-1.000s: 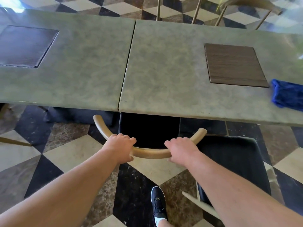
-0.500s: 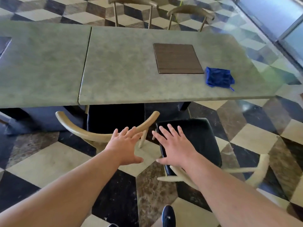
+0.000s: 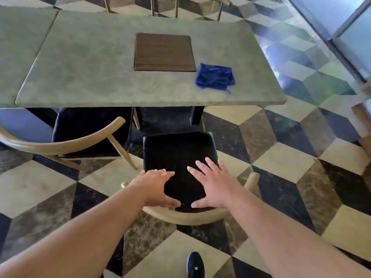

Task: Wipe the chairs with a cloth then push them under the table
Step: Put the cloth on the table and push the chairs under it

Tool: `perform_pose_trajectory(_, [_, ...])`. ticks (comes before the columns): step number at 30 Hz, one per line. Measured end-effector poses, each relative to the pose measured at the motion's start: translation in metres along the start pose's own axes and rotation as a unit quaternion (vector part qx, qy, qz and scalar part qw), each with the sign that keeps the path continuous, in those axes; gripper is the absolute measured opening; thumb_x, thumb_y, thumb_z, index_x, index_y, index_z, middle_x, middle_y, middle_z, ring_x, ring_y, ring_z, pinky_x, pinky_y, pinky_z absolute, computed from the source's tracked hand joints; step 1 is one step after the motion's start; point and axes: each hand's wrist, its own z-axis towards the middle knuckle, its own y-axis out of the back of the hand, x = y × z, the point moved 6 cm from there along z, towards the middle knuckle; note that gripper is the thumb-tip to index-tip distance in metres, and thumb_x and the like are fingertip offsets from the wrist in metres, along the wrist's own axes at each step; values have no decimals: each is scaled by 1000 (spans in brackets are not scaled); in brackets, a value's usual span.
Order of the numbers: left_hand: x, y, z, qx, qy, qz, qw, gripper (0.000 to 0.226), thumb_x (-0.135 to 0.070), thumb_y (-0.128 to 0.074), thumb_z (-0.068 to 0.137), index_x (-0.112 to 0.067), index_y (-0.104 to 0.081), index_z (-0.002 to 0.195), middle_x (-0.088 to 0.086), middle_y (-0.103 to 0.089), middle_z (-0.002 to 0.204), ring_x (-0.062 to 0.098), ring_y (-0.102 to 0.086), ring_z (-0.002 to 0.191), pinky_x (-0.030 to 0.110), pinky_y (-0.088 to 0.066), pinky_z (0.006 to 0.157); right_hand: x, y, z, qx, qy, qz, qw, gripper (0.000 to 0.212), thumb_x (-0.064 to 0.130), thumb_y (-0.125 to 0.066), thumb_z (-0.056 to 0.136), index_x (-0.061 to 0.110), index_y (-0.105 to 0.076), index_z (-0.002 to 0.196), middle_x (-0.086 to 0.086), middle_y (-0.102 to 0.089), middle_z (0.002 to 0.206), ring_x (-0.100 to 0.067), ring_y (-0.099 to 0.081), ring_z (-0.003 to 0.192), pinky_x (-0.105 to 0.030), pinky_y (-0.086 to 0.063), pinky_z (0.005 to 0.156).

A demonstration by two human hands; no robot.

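A chair with a black seat (image 3: 176, 151) and a curved pale wooden backrest (image 3: 192, 217) stands out from the grey-green table (image 3: 90, 81), directly below me. My left hand (image 3: 158, 187) and my right hand (image 3: 212, 183) hover with spread fingers over the seat, just past the backrest, holding nothing. A second chair (image 3: 88, 133) of the same kind sits to the left, its seat partly under the table. The crumpled blue cloth (image 3: 214, 78) lies on the table near its front right corner.
A brown wooden inlay (image 3: 163, 52) is set in the tabletop. More chair backs (image 3: 200, 1) stand on the far side. A second table (image 3: 18, 47) adjoins on the left. A wooden chair part (image 3: 363, 117) shows at the right edge. My shoe (image 3: 195, 264) is on the checkered floor.
Both hands let go of the left chair's backrest and moved right, over the second chair's seat. The view has shifted right with them.
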Motion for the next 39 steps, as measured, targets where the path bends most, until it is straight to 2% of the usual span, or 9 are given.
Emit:
perform_pose_trajectory(3, [-42, -42, 2, 127, 47, -70, 988, 126, -90, -72, 55, -41, -23, 160, -6, -43, 160, 25, -43, 144, 46, -40, 116, -27, -43, -28, 93, 13, 11, 995, 125, 102, -43, 64, 39, 3, 162, -5, -16, 172, -36, -5, 158, -64, -5, 122])
perform_pose_trajectory(6, [-63, -71, -1, 192, 32, 13, 981, 113, -79, -77, 56, -34, -39, 153, -4, -58, 141, 25, -57, 127, 43, -48, 103, -35, -76, -43, 177, 27, 4, 984, 123, 94, -60, 65, 36, -14, 162, -6, -40, 162, -39, -26, 152, -65, -16, 121])
perform_pose_trajectory(9, [-68, -79, 2, 107, -16, 129, 986, 49, -43, -70, 84, -31, -55, 130, -8, -64, 107, 18, -63, 95, 38, -53, 83, -36, -83, -45, 144, 42, -27, 988, 63, 56, -77, 82, 32, -52, 135, 0, -66, 109, -30, -63, 101, -57, -44, 104])
perform_pose_trajectory(12, [-65, -82, 3, 63, -32, 141, 987, 31, -25, -62, 92, -34, -57, 121, -9, -63, 97, 18, -61, 85, 36, -48, 76, -34, -76, -44, 81, 58, -35, 994, 21, 23, -71, 91, 29, -55, 104, 7, -48, 75, -18, -48, 65, -41, -42, 75])
perform_pose_trajectory(15, [-59, -70, 0, 27, -39, 145, 988, 29, -25, -61, 91, -35, -57, 118, -12, -57, 88, 18, -60, 81, 36, -46, 74, -33, -64, -43, 43, 59, -30, 997, 20, 20, -68, 94, 29, -57, 107, 3, -60, 84, -20, -51, 69, -39, -39, 74])
perform_pose_trajectory(21, [-49, -30, 5, -4, -53, 176, 983, 30, -20, -63, 91, -32, -56, 117, -8, -64, 100, 19, -63, 91, 38, -45, 80, -41, -36, -34, 7, 55, 25, 998, 13, 23, -66, 95, 30, -58, 102, 6, -67, 89, -22, -63, 77, -40, -46, 80])
perform_pose_trajectory(28, [-26, 22, 38, -40, -72, 194, 978, 25, -24, -64, 94, -29, -56, 117, -4, -66, 106, 23, -65, 98, 41, -37, 77, -61, 3, 9, -2, 20, 33, 999, 23, 25, -66, 91, 40, -49, 91, 12, -60, 82, -17, -57, 70, -37, -48, 75])
perform_pose_trajectory(31, [-10, 44, 57, -48, -75, 175, 981, 25, -25, -65, 92, -30, -57, 115, -5, -66, 102, 21, -65, 95, 39, -39, 76, -67, 23, 35, 2, 8, 19, 1000, 27, 24, -67, 91, 39, -45, 88, 12, -58, 81, -17, -56, 73, -35, -41, 72])
perform_pose_trajectory(39, [15, 92, 114, -66, -75, 169, 980, 23, -23, -63, 92, -30, -57, 113, -8, -59, 90, 19, -59, 82, 39, -38, 76, -100, 50, 105, 17, 3, 0, 1000, 26, 20, -65, 91, 36, -45, 85, 10, -57, 77, -18, -57, 73, -39, -48, 78])
